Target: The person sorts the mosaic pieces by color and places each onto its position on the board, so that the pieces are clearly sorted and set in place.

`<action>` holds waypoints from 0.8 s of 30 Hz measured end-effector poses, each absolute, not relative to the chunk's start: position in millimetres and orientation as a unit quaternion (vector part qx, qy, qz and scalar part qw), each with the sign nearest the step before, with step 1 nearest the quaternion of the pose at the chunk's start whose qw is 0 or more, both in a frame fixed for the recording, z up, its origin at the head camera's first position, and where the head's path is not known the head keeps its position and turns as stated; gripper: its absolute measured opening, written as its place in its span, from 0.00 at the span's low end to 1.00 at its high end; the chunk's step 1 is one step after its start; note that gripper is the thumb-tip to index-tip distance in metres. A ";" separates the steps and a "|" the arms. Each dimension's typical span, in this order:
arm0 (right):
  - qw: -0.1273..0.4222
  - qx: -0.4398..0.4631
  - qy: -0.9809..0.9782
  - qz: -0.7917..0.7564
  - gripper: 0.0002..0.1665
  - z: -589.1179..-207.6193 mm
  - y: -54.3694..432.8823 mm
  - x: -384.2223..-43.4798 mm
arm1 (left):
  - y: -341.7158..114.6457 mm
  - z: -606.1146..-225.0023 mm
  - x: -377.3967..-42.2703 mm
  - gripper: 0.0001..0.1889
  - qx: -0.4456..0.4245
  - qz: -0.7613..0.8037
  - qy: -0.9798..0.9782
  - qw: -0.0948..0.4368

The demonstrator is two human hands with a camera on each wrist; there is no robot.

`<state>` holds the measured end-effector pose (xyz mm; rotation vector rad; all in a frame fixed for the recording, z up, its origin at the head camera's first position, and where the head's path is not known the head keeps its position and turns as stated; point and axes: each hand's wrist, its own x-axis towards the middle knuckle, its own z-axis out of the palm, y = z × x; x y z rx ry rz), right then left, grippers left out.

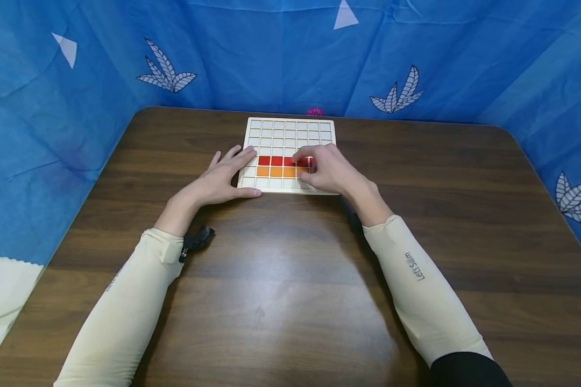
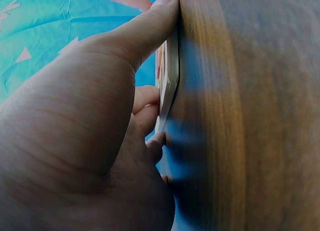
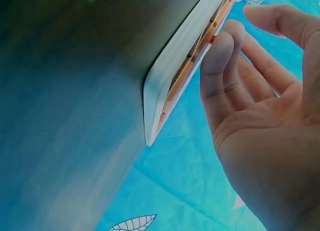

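Note:
A pale grid board (image 1: pixel 278 184) lies near the table's far edge. Red tiles (image 1: pixel 277 160) fill part of one row, and orange tiles (image 1: pixel 276 172) line the row in front of it. My left hand (image 1: pixel 215 181) rests spread at the board's left side, fingertips over its left edge and thumb along the front edge. Over the right part of the board is my right hand (image 1: pixel 333 171), fingers bent down at the red row and hiding some tiles. In the right wrist view, thumb and fingers (image 3: pixel 218 66) stand apart with nothing visible between them.
The brown wooden table (image 1: pixel 271 301) extends to both sides and in front of the board. A blue patterned cloth (image 1: pixel 252 59) hangs behind it. A black wrist camera (image 1: pixel 199 239) sits at the left cuff.

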<state>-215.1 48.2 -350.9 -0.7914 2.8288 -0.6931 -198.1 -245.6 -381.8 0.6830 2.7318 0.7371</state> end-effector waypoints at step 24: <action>0.056 -0.304 0.917 -0.252 0.31 -353.0 21.9 -216.9 | -244.8 -381.7 -198.6 0.54 0.231 0.254 0.932 0.115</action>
